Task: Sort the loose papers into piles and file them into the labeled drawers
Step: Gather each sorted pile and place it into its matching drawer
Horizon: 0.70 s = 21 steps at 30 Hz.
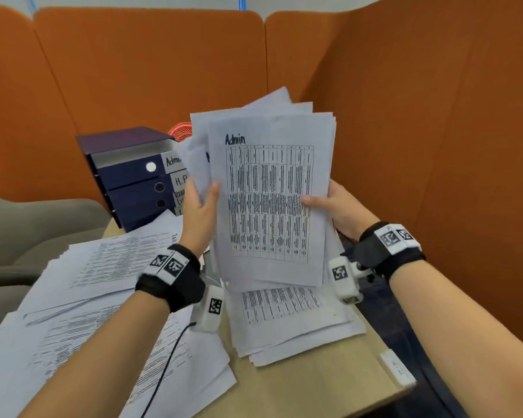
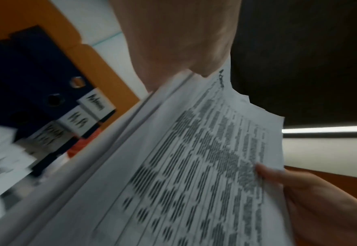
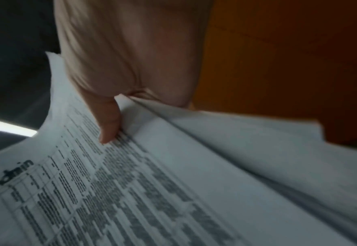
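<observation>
White paper stack point(image 1: 269, 200) headed "Admin", raised above desk point(image 1: 314, 384), pinched at left edge by left hand point(image 1: 200, 206), at right edge by right hand point(image 1: 338, 206). Best squared before filing in open top drawer point(image 1: 130, 171).

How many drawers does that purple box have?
4 show on the purple box, stacked: the top drawer pulled out, labelled Admin, three shut ones under it at. Papers hide the lowest label.

Head view looks down from above; both blurry wrist views sit close, apparently sharing the Admin sheet point(image 1: 269, 200).
</observation>
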Available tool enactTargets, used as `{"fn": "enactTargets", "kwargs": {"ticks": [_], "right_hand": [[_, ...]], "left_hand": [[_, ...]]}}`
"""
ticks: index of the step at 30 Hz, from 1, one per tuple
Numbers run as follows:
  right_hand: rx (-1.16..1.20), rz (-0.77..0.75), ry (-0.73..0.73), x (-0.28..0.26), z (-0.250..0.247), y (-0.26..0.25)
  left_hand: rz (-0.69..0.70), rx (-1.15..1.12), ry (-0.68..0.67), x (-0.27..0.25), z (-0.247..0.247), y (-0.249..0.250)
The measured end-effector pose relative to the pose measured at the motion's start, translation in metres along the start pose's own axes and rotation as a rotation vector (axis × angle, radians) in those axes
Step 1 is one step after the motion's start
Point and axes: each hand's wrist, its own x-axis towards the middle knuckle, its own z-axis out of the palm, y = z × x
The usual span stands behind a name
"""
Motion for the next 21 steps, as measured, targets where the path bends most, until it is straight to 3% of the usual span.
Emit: {"fn": "enactTargets", "kwargs": {"ticks": [5,7,10,14,17,19,21], "right_hand": [[0.021,-0.065,-0.005,0.003,0.002,-0.009],[-0.019,-0.041,-0.037,-0.001,0.001,0.006],[0.014,0.008,0.039,-0.004,0.010,0.022],[0.094,-0.068,0.179,0.011,0.025,-0.013],[0.133,-0.138,0.140,0.017,0.022,-0.039],[0.131,-0.126,0.096,0.015,0.018,-0.037],[0.090,-0.070,0.080,0.010,0.017,-0.016]], "left_hand": [[0.197,0.007,-0.036,0.001,0.000,0.023],[0.124,-0.050,-0.157,-0.004,-0.005,0.014],[0.036,-0.015,-0.288,-0.013,0.002,0.002],[0.167,-0.132,-0.043,0.000,0.018,0.038],[0.260,-0.237,-0.076,0.023,0.010,0.062],[0.209,-0.205,-0.172,0.031,0.002,0.049],[0.029,-0.138,-0.218,0.022,-0.003,0.019]]}}
